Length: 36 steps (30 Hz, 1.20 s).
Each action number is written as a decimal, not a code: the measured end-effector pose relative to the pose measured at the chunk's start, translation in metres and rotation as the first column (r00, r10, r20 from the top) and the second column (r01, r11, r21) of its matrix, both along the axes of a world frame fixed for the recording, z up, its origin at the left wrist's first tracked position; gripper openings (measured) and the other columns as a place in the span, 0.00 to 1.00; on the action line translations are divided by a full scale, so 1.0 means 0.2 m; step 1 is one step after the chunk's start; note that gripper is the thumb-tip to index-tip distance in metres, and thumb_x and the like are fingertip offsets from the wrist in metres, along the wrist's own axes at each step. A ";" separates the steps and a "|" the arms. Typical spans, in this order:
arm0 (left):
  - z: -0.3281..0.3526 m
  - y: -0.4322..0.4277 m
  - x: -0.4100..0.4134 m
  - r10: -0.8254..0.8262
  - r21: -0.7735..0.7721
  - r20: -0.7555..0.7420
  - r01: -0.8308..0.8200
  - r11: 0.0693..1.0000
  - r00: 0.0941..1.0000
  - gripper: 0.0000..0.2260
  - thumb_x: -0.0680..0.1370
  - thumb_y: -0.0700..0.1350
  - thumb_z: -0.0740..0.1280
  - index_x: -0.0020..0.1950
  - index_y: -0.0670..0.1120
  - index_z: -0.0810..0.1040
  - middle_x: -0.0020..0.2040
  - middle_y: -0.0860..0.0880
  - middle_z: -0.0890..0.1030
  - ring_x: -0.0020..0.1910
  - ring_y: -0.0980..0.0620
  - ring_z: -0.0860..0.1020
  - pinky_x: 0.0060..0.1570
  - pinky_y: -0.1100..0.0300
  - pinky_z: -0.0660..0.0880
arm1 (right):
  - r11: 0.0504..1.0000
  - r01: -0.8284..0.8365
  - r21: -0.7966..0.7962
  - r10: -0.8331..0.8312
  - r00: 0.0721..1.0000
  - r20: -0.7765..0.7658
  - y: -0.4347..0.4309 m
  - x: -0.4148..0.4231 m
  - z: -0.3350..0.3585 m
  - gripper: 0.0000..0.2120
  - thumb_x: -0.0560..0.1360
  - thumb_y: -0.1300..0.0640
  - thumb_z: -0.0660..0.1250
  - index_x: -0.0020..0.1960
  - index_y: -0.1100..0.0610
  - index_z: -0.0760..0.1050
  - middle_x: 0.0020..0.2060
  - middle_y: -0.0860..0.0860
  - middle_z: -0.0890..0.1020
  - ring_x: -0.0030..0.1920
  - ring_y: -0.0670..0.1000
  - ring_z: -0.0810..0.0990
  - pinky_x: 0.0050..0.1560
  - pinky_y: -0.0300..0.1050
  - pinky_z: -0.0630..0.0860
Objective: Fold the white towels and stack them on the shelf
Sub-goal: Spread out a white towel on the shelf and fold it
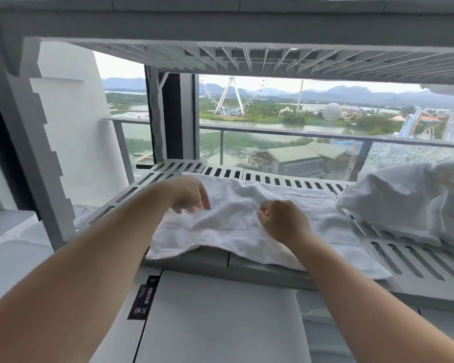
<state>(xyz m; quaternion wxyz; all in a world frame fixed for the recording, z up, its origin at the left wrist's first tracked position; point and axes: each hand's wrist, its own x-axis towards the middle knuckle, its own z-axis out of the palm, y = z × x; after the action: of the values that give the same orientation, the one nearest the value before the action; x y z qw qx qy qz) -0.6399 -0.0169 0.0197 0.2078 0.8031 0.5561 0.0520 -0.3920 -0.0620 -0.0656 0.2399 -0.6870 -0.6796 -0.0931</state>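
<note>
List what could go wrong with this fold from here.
1. The white terry towel overhangs the front lip of the grey slotted plastic shelf; a pull forward might slide it off.
2. The left hand and right hand both pinch near its wrinkled middle, so the fold may come out uneven.
3. The crumpled white cloth pile lies close on the right; a wide fold could snag it.

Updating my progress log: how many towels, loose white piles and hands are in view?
spread towel: 1
crumpled white pile: 1, contents unclear
hands: 2, left hand and right hand, both pinching the spread towel
Total: 4
</note>
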 end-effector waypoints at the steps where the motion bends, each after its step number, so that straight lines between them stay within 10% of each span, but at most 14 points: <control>1: -0.02 0.06 -0.01 0.028 0.136 0.018 -0.030 0.990 0.999 0.22 0.76 0.30 0.58 0.56 0.50 0.85 0.63 0.47 0.81 0.58 0.50 0.81 0.58 0.51 0.79 | 1.000 0.004 0.008 -0.004 1.000 0.005 0.05 -0.02 0.01 0.11 0.78 0.49 0.62 0.47 0.53 0.81 0.39 0.53 0.84 0.41 0.56 0.81 0.40 0.47 0.79; 5: -0.11 0.35 -0.12 0.266 0.415 0.046 -0.261 0.871 0.963 0.19 0.76 0.38 0.61 0.65 0.49 0.79 0.64 0.46 0.79 0.58 0.45 0.78 0.51 0.51 0.76 | 1.000 0.009 0.028 -0.009 1.000 0.003 0.25 -0.13 0.08 0.11 0.78 0.48 0.63 0.48 0.52 0.81 0.41 0.53 0.85 0.42 0.57 0.82 0.40 0.46 0.79; 9: -0.20 0.62 -0.22 0.472 0.289 -0.047 -0.441 0.850 0.880 0.21 0.79 0.56 0.63 0.63 0.43 0.78 0.63 0.41 0.77 0.58 0.40 0.78 0.52 0.49 0.77 | 1.000 -0.012 0.028 0.013 0.999 -0.033 0.47 -0.28 0.15 0.10 0.77 0.48 0.64 0.50 0.51 0.82 0.44 0.53 0.85 0.48 0.56 0.82 0.41 0.44 0.75; 20: -0.29 1.01 -0.16 0.204 0.317 0.137 -0.238 0.918 0.969 0.13 0.77 0.51 0.66 0.35 0.47 0.75 0.34 0.49 0.74 0.36 0.48 0.75 0.34 0.58 0.67 | 0.971 0.092 -0.221 -0.100 0.995 -0.025 1.00 -0.58 0.14 0.19 0.75 0.65 0.58 0.63 0.56 0.75 0.58 0.55 0.81 0.57 0.57 0.79 0.50 0.49 0.78; 25: -0.26 1.10 -0.10 -0.122 0.244 0.507 -0.007 0.970 0.853 0.03 0.80 0.46 0.68 0.50 0.47 0.80 0.45 0.52 0.82 0.46 0.53 0.80 0.44 0.64 0.72 | 0.965 0.060 -0.255 -0.120 0.967 -0.227 1.12 -0.54 0.16 0.28 0.73 0.62 0.59 0.72 0.50 0.67 0.58 0.55 0.80 0.48 0.57 0.83 0.38 0.47 0.80; 28: -0.22 1.10 -0.09 -0.264 0.335 0.586 0.067 0.940 0.766 0.02 0.80 0.43 0.69 0.51 0.49 0.79 0.44 0.55 0.81 0.42 0.62 0.78 0.40 0.74 0.70 | 0.969 0.002 -0.248 -0.088 0.938 -0.336 1.16 -0.50 0.20 0.13 0.72 0.59 0.60 0.52 0.54 0.79 0.42 0.57 0.84 0.35 0.56 0.84 0.28 0.46 0.79; 34: -0.18 1.08 -0.12 -0.113 0.089 0.817 0.071 0.994 0.565 0.12 0.82 0.41 0.66 0.65 0.48 0.72 0.51 0.41 0.84 0.48 0.43 0.84 0.50 0.45 0.81 | 0.981 0.187 0.046 -0.151 0.895 -0.419 1.13 -0.37 0.29 0.08 0.75 0.55 0.62 0.50 0.51 0.79 0.45 0.55 0.84 0.49 0.58 0.81 0.45 0.46 0.74; 36: -0.17 1.10 -0.15 -0.085 -0.020 0.765 0.156 0.988 0.638 0.14 0.80 0.36 0.68 0.64 0.46 0.74 0.53 0.37 0.84 0.49 0.43 0.83 0.51 0.47 0.81 | 0.963 0.233 0.133 -0.156 0.890 -0.428 1.09 -0.33 0.30 0.08 0.77 0.55 0.61 0.51 0.52 0.78 0.45 0.55 0.84 0.48 0.60 0.81 0.45 0.48 0.75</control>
<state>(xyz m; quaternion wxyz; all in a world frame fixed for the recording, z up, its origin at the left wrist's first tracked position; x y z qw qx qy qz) -0.6697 0.2038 -0.0145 0.4587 0.7324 0.3641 0.3472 -0.4584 0.1553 -0.0060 0.4293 -0.7310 -0.5296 -0.0304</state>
